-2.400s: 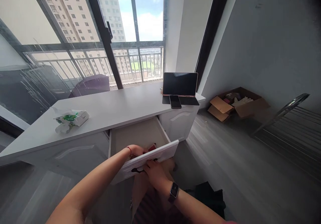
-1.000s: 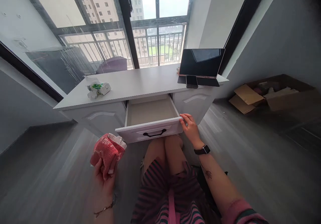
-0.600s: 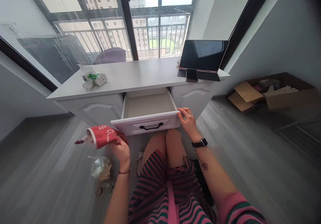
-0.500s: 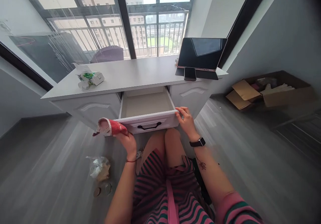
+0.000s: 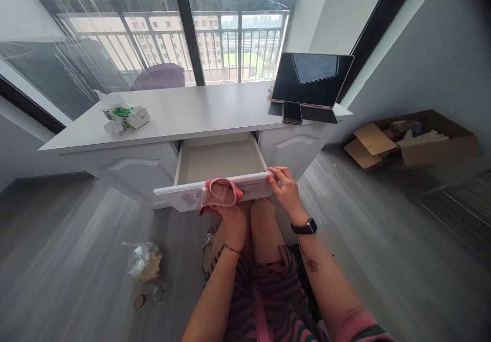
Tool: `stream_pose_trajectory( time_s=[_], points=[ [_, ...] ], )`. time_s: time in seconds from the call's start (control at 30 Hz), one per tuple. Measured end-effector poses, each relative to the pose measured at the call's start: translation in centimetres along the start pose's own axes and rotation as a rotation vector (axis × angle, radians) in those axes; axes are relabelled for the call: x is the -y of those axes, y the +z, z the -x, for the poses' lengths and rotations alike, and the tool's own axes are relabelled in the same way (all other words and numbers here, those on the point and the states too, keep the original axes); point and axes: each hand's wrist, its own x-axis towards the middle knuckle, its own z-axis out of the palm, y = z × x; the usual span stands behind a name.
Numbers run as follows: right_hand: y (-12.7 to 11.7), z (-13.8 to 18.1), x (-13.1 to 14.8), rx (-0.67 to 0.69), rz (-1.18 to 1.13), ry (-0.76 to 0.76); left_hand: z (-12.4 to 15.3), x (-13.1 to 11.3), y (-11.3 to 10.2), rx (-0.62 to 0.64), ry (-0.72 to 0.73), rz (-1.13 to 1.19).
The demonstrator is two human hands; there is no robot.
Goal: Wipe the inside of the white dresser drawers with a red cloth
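A white drawer (image 5: 220, 160) is pulled out of the white cabinet, and its bare inside shows. My left hand (image 5: 232, 223) holds a red and pale pink cloth (image 5: 221, 192) against the drawer's front panel. The cloth is bunched and covers most of the handle there; the fingertips are partly hidden behind it. At the panel's right end, my right hand (image 5: 287, 191) grips the top edge, thumb and fingers closed on it.
On the cabinet top (image 5: 215, 107) stand a tissue pack (image 5: 128, 117), a phone (image 5: 292, 113) and a tablet (image 5: 312, 78). An open cardboard box (image 5: 441, 147) sits on the floor at right. A plastic bag (image 5: 143, 261), a glass jar (image 5: 157, 294) and a round lid (image 5: 139, 301) lie at left.
My left hand has carried the cloth rightward from the drawer front's left end to its middle, over the handle. My right hand stays on the right end.
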Motion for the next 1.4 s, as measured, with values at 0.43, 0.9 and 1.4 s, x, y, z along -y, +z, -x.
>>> stream_pose_trajectory(
  time_s=[0.43,0.9,1.4],
  points=[
    [-0.9,-0.3,-0.1,0.059,-0.063,0.029,0.2,-3.8,3.6,0.393,0.688,-0.141],
    [-0.3,-0.1,-0.1,0.02,-0.036,0.009,-3.3,9.9,-1.9,0.688,0.629,-0.261],
    [-0.2,0.0,-0.1,-0.003,-0.016,-0.003,-6.5,16.7,-12.0,0.361,0.546,-0.504]
  ],
)
